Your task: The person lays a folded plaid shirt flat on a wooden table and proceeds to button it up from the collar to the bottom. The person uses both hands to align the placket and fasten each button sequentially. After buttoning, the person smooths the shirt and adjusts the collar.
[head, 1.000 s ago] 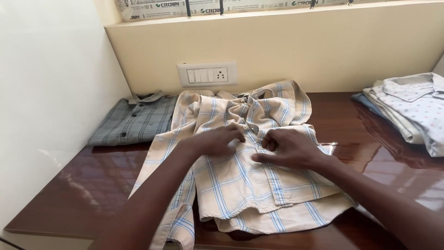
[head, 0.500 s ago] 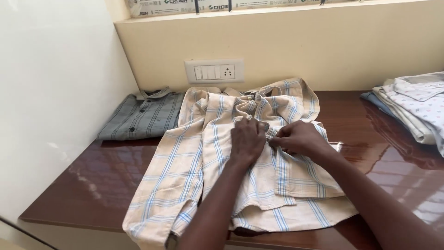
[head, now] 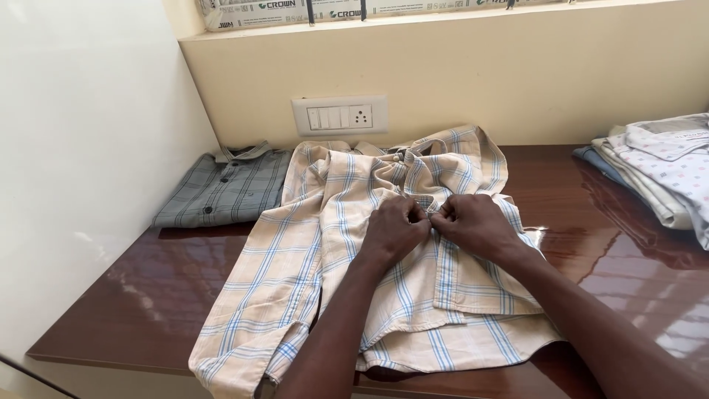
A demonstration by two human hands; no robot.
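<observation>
The checked shirt point(head: 384, 273) is soft matt cloth, a little wrinkled. The table point(head: 148, 295) is dark wood, polished and very glossy. The switch plate point(head: 340, 115) looks like smooth plastic.

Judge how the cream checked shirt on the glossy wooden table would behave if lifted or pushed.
The cream checked shirt is probably floppy: it lies creased and rumpled, its sleeve drooping over the table edge. It looks light, thin cloth bunching between the left hand and right hand. Pushed, it would likely slide and wrinkle on the polished surface.
</observation>
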